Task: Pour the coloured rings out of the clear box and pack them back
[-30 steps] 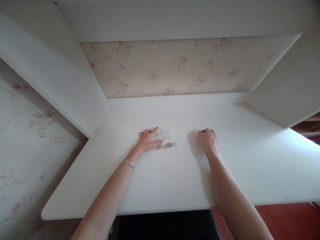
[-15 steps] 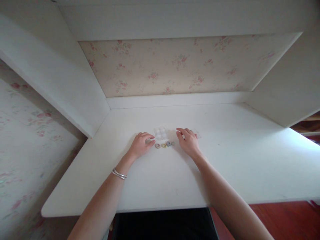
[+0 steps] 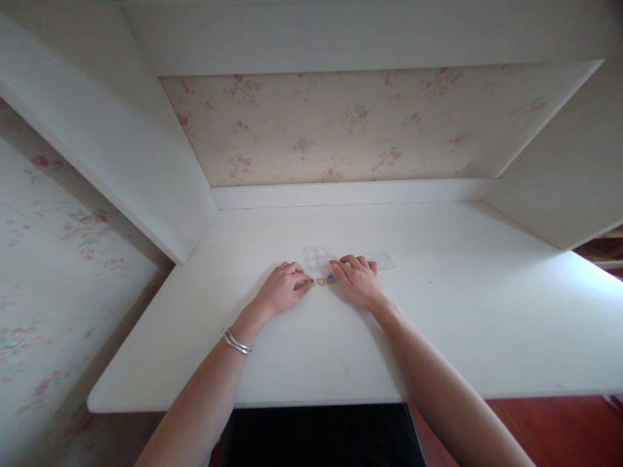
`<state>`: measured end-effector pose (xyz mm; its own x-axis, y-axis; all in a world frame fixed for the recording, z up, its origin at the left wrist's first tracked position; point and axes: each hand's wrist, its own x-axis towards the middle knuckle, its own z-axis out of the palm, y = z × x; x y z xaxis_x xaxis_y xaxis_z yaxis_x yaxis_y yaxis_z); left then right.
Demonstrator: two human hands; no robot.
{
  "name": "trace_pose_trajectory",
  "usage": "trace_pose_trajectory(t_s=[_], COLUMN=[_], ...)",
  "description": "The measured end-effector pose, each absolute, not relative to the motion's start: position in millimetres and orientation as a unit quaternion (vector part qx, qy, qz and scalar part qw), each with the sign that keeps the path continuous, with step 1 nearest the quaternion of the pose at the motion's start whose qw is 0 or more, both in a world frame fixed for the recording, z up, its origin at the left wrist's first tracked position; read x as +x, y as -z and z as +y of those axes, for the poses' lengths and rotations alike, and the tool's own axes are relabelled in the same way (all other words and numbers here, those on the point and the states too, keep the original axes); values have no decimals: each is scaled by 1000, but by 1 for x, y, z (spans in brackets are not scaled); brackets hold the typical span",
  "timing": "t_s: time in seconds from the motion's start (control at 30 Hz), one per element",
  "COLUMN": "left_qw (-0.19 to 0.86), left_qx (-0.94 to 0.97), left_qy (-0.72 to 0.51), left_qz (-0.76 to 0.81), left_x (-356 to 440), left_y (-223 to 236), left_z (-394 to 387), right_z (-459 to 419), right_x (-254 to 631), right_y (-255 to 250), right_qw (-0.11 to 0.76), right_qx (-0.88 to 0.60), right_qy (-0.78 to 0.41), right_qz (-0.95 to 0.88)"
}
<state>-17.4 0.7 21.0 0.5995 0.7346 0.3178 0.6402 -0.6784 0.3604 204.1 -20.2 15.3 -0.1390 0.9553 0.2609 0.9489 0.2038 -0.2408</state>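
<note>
On the white desk lies a short row of small rings. My left hand [image 3: 287, 287] is at the row's left end, its thumb and fingertips closed about a pinkish ring [image 3: 312, 282]. In the middle sits a yellowish ring [image 3: 321, 281], with a blue-grey ring [image 3: 331, 278] just right of it. My right hand [image 3: 357, 280] rests at the right end, fingers bent and thumb beside the blue-grey ring; what lies under its fingertips is hidden. Behind the row, a clear compartmented tray [image 3: 315, 257] lies partly behind the right fingers.
A clear flat piece [image 3: 384, 259], perhaps a lid, lies beyond my right hand. The white desk [image 3: 311, 363] has side panels left and right and a back ledge [image 3: 341, 193] below floral wallpaper [image 3: 350, 123].
Both hands have moved inward to the rings. My left fingers have closed about the leftmost ring. My right hand has shifted left and now covers the smallest grey ring.
</note>
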Motion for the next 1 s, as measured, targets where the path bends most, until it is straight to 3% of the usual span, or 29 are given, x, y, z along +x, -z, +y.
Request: trace_pose_trajectory(t_s=[0.4,0.83,1.0], left_qw=[107,225,223], left_qx=[887,777,741], left_qy=[-239,-353,-381], left_qz=[381,471,506], left_x=[-16,-11,-4], left_y=[-16,-17,-14], left_z=[2,16,38], right_z=[-19,-25,-35], right_x=[204,193,167], right_y=[-11,-15,-17], right_qw=[203,295,266], right_qx=[-630,-588,-520], right_qy=[-15,17,25], right_qz=[-749,-753,-812])
